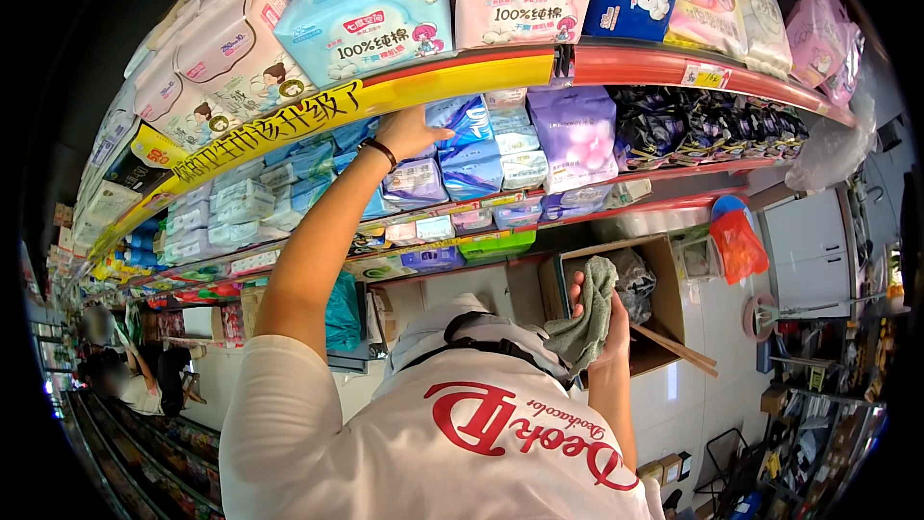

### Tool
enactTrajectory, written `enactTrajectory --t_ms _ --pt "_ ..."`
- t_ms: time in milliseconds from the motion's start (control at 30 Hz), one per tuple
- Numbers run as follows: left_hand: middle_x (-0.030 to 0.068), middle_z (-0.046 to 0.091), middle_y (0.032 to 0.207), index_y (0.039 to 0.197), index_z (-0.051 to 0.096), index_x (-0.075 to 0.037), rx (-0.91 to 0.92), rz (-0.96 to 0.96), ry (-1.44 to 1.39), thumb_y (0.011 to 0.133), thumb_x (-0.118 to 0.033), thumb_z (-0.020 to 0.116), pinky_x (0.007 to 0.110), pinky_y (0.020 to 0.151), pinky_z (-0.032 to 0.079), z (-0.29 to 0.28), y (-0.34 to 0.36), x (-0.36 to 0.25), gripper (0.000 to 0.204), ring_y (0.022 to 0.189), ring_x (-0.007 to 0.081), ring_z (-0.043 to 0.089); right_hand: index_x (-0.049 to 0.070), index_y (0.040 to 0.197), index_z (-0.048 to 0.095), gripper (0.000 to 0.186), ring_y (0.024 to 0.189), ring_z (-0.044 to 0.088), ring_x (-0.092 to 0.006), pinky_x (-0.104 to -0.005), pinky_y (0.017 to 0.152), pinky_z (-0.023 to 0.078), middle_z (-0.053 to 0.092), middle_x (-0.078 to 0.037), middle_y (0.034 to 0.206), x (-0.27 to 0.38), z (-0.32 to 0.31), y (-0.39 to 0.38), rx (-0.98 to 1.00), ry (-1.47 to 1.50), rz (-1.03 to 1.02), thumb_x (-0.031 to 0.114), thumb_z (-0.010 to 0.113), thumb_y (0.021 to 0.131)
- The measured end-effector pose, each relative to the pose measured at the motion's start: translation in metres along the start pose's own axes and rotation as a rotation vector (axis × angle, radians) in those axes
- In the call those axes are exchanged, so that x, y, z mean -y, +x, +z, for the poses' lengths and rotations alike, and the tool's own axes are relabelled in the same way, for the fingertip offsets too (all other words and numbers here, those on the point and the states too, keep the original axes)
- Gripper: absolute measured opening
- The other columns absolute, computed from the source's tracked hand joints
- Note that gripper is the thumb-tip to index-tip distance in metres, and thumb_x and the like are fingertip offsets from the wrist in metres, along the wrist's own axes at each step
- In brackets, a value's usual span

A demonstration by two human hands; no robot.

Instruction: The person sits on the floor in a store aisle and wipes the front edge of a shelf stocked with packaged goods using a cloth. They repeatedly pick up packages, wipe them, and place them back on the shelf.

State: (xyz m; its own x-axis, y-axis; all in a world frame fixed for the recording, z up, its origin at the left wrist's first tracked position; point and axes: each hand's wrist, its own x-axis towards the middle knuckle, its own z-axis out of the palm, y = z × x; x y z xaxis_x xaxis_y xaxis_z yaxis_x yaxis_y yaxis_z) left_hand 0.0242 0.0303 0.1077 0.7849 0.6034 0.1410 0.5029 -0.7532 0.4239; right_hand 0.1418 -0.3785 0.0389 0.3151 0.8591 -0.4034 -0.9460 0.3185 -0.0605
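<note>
My left hand (409,130) reaches in under the upper shelf's yellow edge, beside stacked blue packs (467,140); its thumb points right and its other fingertips are mostly hidden, so its grip is unclear. Lower right, my right hand (602,332) is closed round a crumpled grey-green cloth (577,332). Around the left hand, the middle shelf carries pastel packs (241,202), a purple pack (577,135) and dark small packets (703,125). Larger pink and light-blue packs (361,19) stand on the shelf above.
An open cardboard box (659,347) with crumpled plastic and wooden strips sits below the shelves. A red plastic bag (736,246) hangs at the right, near a grey cabinet (804,260). Other people (144,376) are at the far left.
</note>
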Motion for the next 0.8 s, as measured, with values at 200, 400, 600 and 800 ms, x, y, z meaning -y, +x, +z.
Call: enactTrajectory --t_ms 200,400,600,800 --pt "0.0241 0.046 0.137 0.135 0.044 0.0 0.009 0.004 0.091 0.071 -0.033 0.079 0.041 0.106 0.035 0.002 0.001 -0.008 0.08 0.129 0.0377 0.042 -0.004 0.124 0.048 0.043 0.097 0.064 -0.0284 -0.0366 0.071 0.062 0.058 -0.016 0.117 0.002 -0.008 -0.007 0.004 0.008 -0.023 0.028 0.034 0.101" --pt "0.022 0.037 0.145 0.143 0.035 -0.005 0.09 0.051 0.238 0.077 -0.041 0.072 0.047 0.112 0.022 0.028 0.01 0.008 0.084 0.137 0.0366 0.031 -0.003 0.123 0.05 0.046 0.086 0.065 -0.0246 -0.0352 0.073 0.058 0.061 -0.014 0.112 -0.009 0.003 -0.007 -0.093 -0.119 -0.076 0.034 0.033 0.102" --pt "0.0163 0.023 0.154 0.147 0.03 -0.007 0.159 0.017 0.203 0.091 -0.059 0.046 0.046 0.116 0.01 0.03 0.005 0.006 0.079 0.145 0.0288 0.013 -0.001 0.119 0.058 0.041 0.09 0.065 -0.0251 -0.0383 0.079 0.052 0.067 -0.012 0.105 -0.014 0.005 -0.002 -0.517 -1.037 -0.273 0.033 0.045 0.1" --pt "0.0137 0.015 0.158 0.149 0.022 -0.003 0.244 0.164 0.248 0.086 -0.073 0.041 0.043 0.117 0.012 0.06 -0.015 -0.003 0.096 0.147 0.0263 0.01 0.0 0.117 0.058 0.032 0.087 0.065 -0.0217 -0.0375 0.072 0.051 0.067 -0.007 0.103 0.026 -0.048 0.008 -0.443 -2.048 -0.356 0.022 0.044 0.099"
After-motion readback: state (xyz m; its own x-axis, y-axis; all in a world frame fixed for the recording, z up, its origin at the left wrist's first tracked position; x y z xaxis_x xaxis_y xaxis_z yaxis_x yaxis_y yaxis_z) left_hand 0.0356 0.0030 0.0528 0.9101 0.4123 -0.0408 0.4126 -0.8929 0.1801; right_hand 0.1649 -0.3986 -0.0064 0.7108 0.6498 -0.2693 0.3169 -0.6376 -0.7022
